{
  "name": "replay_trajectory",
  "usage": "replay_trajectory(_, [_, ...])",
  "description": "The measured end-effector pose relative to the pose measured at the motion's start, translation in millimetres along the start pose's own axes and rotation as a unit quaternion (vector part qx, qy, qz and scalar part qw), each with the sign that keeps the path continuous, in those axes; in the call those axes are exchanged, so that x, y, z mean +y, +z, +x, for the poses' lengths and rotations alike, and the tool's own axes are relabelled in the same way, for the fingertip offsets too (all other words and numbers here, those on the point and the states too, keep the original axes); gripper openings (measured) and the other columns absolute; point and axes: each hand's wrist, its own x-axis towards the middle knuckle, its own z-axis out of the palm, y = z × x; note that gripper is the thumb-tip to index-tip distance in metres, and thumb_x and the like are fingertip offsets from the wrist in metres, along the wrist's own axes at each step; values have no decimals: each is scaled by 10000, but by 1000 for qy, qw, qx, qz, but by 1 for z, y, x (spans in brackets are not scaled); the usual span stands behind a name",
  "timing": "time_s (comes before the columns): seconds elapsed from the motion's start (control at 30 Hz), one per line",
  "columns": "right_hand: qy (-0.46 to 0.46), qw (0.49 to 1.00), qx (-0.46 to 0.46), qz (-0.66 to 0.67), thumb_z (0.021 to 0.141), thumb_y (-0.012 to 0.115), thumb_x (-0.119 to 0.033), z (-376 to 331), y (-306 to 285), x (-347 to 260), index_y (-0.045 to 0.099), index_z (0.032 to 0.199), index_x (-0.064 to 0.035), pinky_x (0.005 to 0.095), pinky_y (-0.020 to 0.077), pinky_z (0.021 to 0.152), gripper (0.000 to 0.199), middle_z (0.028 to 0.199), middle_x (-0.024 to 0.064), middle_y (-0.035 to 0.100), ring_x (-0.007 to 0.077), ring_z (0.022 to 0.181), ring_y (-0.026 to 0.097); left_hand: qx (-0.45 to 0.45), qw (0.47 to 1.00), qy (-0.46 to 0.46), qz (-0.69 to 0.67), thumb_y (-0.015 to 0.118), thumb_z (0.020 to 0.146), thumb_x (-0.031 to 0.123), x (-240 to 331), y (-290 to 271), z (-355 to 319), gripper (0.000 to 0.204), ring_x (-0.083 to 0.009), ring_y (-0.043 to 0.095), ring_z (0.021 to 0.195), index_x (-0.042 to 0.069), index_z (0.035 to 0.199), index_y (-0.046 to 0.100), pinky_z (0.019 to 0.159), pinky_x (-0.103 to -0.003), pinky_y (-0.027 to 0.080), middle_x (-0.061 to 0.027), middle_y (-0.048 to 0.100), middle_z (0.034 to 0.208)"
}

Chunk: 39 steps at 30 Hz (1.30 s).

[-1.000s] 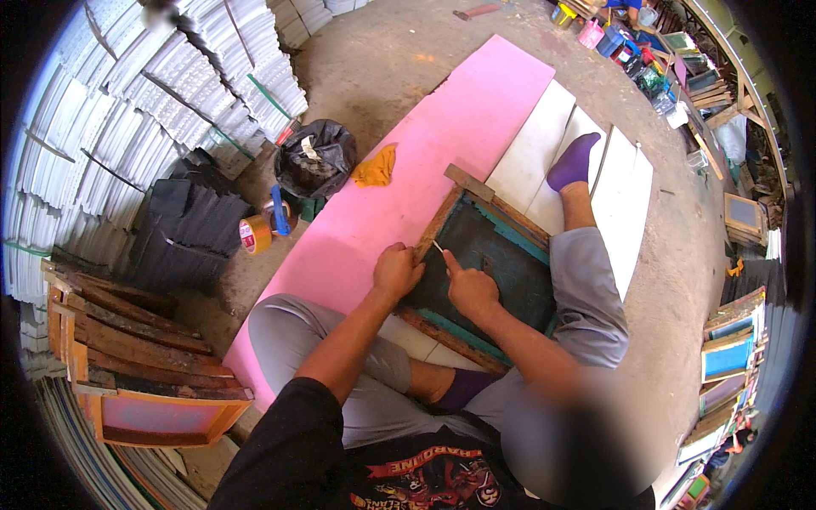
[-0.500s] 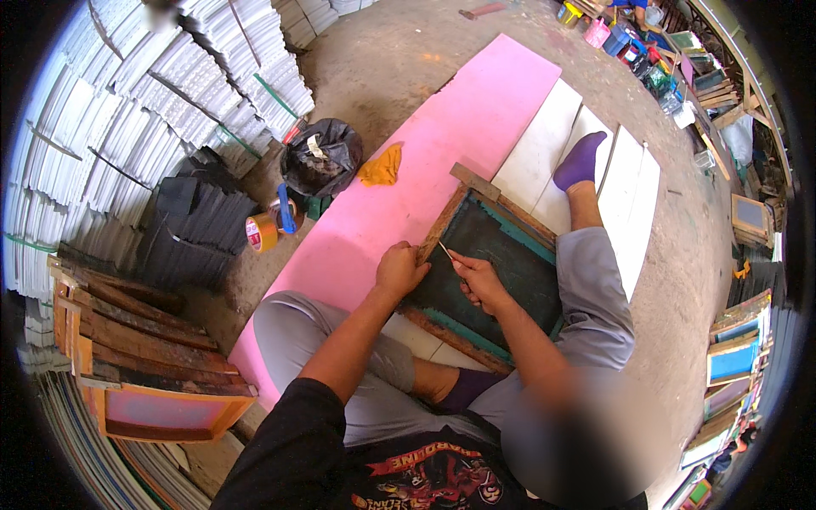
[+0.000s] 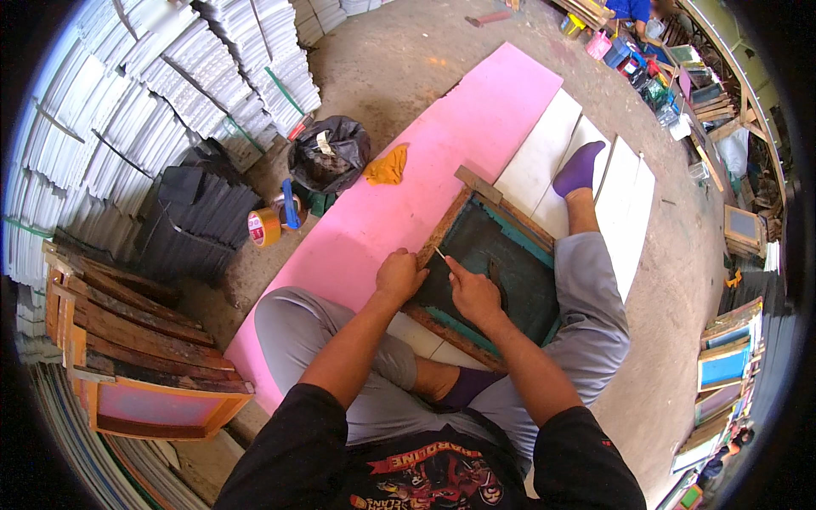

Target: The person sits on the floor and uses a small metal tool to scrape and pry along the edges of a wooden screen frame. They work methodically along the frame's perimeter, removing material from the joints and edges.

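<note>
A wooden-framed screen with dark mesh and teal edging lies tilted across my legs. My left hand is closed on its left rail, fingers wrapped over the wood. Inside the frame, my right hand grips a thin pale stick-like tool, index finger laid along it. The tool's tip is at the inner edge of the left rail, close to my left fingers. Beside the right hand a dark curved strip shows on the mesh; I cannot tell whether it is a shadow or an object.
Under me lie a pink board and white boards. An orange cloth, a black bag-lined bin and a yellow tape roll sit to the left. Stacked white sheets and wooden frames stand farther left. A person in blue is far right.
My right hand has turned slightly, its index finger now straighter along the tool. The tool's tip has shifted a little toward the rail. My left hand keeps its grip.
</note>
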Motion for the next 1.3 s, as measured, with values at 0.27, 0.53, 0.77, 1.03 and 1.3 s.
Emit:
replay_trajectory(0.27, [25,989,-87,-120,1032,490,-263,3,-19,-33,470,1536,-181,595,573,820,510,1054,280,720,486,933,711,13,1000,24,1,777,843,310,-6,6,1,347,-379,680,999,-3,989,746,882,-476,565,-198,677,1053])
replay_trajectory(0.53, [-19,998,-47,26,1040,492,-248,10,-2,-6,475,1532,-175,580,565,862,498,1085,259,724,469,986,704,33,999,34,-7,770,832,306,-11,10,5,328,-392,682,977,-2,943,750,875,-483,562,-212,679,994])
replay_trajectory(0.77, [16,999,-28,18,1044,511,-291,2,13,-2,511,1507,-264,591,557,862,463,1028,257,729,473,952,709,52,996,69,8,772,824,309,-14,9,3,315,-390,683,933,6,904,742,848,-483,562,-202,673,952])
replay_trajectory(1.03, [10,994,-18,-105,1020,535,-280,3,16,-5,552,1476,-230,576,570,837,460,1045,249,739,479,919,709,90,992,88,5,764,789,340,-20,21,7,353,-417,690,825,10,914,751,771,-520,565,-223,674,896])
replay_trajectory(1.3, [-61,946,22,317,1040,585,-196,23,44,39,588,1442,-102,430,529,913,413,1130,198,750,342,1016,722,66,994,82,-2,780,816,323,-15,13,8,318,-384,691,902,12,870,743,826,-489,568,-207,678,933])
